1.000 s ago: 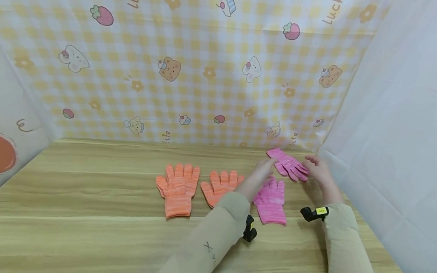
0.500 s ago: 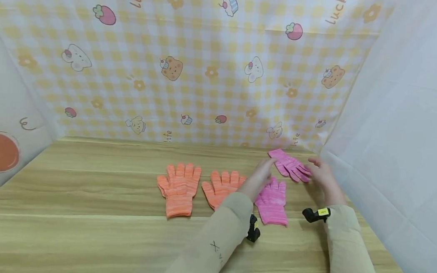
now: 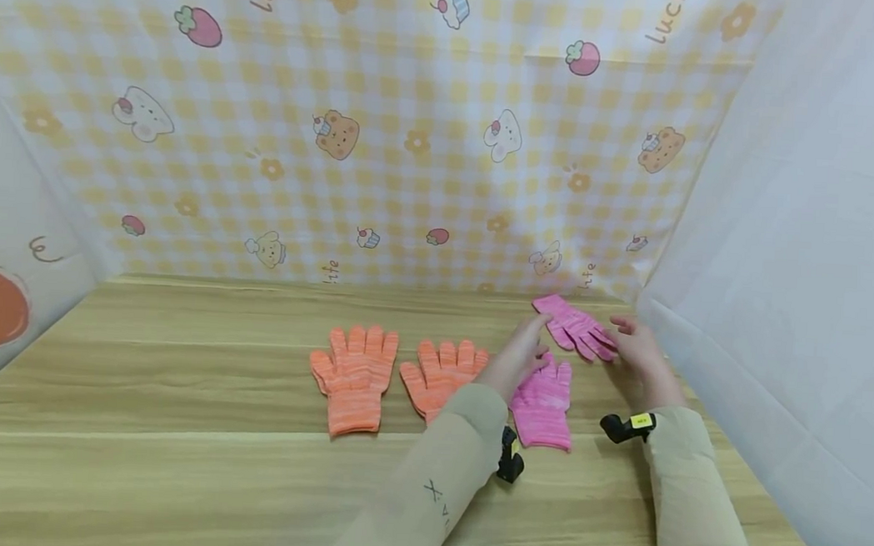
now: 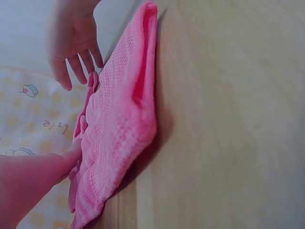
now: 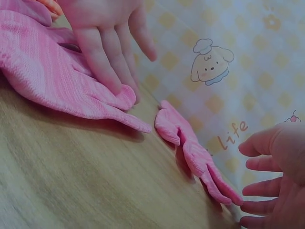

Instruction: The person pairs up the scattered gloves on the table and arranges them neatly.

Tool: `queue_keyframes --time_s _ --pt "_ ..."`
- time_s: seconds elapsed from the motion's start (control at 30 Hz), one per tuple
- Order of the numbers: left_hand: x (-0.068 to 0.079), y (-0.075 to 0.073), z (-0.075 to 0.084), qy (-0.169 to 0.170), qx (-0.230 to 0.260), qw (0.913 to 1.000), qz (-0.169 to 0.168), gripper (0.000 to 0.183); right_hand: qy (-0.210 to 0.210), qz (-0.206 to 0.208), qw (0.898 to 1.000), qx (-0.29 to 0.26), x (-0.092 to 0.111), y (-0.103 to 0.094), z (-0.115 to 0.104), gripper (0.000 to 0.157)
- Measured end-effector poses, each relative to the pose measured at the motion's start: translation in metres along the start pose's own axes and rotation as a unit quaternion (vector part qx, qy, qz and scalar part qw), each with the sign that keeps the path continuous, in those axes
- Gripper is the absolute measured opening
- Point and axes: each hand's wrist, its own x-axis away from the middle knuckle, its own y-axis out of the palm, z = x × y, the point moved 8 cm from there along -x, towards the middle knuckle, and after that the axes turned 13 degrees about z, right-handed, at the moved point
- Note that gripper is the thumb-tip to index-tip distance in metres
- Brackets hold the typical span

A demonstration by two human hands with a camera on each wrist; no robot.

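Two pink knitted gloves lie on the wooden table at the right. The back pink glove point(image 3: 572, 327) lies aslant near the patterned cloth, fingers toward the right. The front pink glove point(image 3: 544, 413) has its cuff toward me. My left hand point(image 3: 518, 357) is over the front glove's fingertips, its fingers extended and gripping nothing visible. In the right wrist view, that left hand point(image 5: 107, 38) reaches down beside the glove's fingers; contact is unclear. My right hand point(image 3: 638, 352) is beside the back glove's fingertips, with loosely bent, spread fingers point(image 5: 262, 187) around no object.
Left of the pink pair lie two orange gloves: one full orange glove point(image 3: 359, 381), and another orange glove point(image 3: 438, 377) partly covered by my left forearm. A yellow checked cloth point(image 3: 413, 180) rises behind the table point(image 3: 170, 457). A white wall point(image 3: 809, 204) borders the right side.
My left wrist and forearm have shifted slightly to the right. Both hands stay close to the pink gloves, which have not visibly moved on the table.
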Motion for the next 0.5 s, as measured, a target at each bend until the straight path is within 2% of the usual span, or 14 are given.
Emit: queue_keyframes --time_s 0.5 --pt "-0.0038 0.0039 -0.0016 -0.016 0.028 0.9993 -0.02 0.073 0.025 0.023 0.999 0.002 -0.0016 -0.0027 0.0067 0.051"
